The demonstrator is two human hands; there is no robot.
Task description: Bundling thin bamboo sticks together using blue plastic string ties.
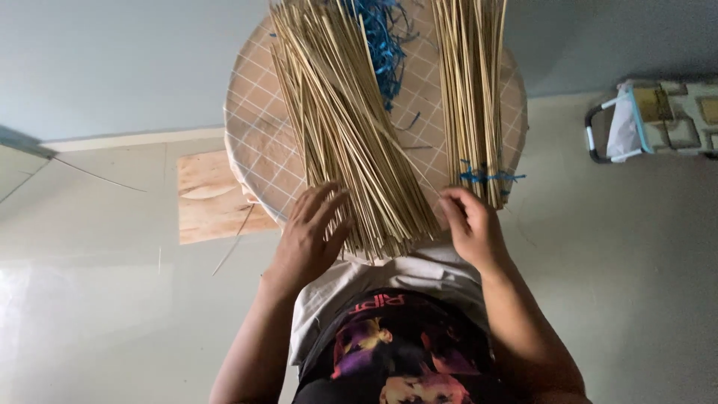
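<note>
A loose sheaf of thin, pale bamboo sticks (348,135) lies fanned across a round board (258,142) marked with a white grid, its near ends reaching the board's front edge just ahead of the person's body. The left hand (310,236) rests flat on the lower left side of this sheaf, fingers spread and extended over the stick ends, gripping nothing. The right hand (470,224) sits at the sheaf's lower right edge with fingers curled inward; whether it pinches any sticks cannot be told. Just beside the right hand, a second, tighter bundle of sticks (471,90) lies nearly straight along the board's right side, bound near its near end by a blue tie (486,178). Between the two groups, toward the far edge, lies a tangle of blue strands (381,37). Left of the board, a flat wooden panel (213,194) rests on the pale floor (97,299). At far right stands a metal-framed object (621,123) with a white part.
</note>
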